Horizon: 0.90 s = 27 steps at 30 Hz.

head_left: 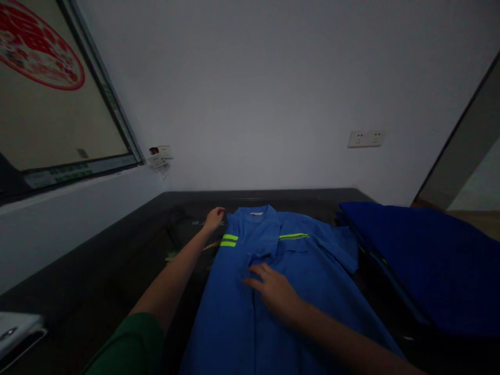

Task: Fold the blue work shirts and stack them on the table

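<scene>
A blue short-sleeved work shirt (234,307) with yellow-green stripes lies spread, collar away from me. Its left side is folded inward, and that sleeve (265,242) rests across the chest. My left hand (215,219) is beside the folded edge near the collar, fingers curled together; whether they pinch any cloth is too small to tell. Over the middle of the chest, just below the sleeve's cuff, hovers my right hand (275,291). Its thumb and fingers are apart, slightly blurred, with nothing visible between them.
A stack of darker blue folded garments (422,260) lies on the right side of the black table (117,276). At the lower left edge is a white object (19,328), partly cut off. A wall with sockets (365,138) stands behind, and a window (58,104) is on the left.
</scene>
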### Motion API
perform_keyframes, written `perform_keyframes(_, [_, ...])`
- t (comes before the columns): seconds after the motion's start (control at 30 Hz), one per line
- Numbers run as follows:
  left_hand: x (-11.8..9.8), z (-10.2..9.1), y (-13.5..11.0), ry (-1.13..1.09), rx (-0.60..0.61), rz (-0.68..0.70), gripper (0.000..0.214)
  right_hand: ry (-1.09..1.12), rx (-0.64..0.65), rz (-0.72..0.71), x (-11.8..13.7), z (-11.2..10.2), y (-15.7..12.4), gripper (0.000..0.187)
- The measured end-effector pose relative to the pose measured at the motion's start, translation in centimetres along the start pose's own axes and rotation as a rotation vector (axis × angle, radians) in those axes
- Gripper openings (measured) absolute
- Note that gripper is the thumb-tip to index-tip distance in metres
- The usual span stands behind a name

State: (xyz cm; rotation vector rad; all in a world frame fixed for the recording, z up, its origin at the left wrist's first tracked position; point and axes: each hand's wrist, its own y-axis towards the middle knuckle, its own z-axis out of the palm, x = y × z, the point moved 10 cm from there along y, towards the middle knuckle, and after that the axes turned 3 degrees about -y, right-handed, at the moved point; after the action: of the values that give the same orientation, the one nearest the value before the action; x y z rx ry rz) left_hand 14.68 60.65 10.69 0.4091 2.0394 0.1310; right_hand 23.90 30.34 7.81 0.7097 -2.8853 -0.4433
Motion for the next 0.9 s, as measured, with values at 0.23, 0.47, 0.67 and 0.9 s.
perform_keyframes(0.23, [1.6, 4.9, 5.2, 0.085, 0.294, 0.183, 0.015, -0.113, -0.390, -0.126, 0.6, 3.1, -1.3, 0.021])
perform_keyframes(0.47, [4.0, 6.6, 6.2, 0.004, 0.364, 0.171, 0.031, 0.017, -0.246, -0.226, 1.7, 3.2, -1.2, 0.023])
perform_keyframes(0.67, [4.1, 6.9, 7.3, 0.166, 0.443, 0.200, 0.021, 0.126, -0.136, -0.196, 1.7, 2.7, -0.8, 0.026])
perform_keyframes(0.9, [3.0, 7.6, 6.1, 0.539, 0.405, 0.299, 0.003, 0.112, -0.031, -0.204, 1.8, 4.0, -0.6, 0.031])
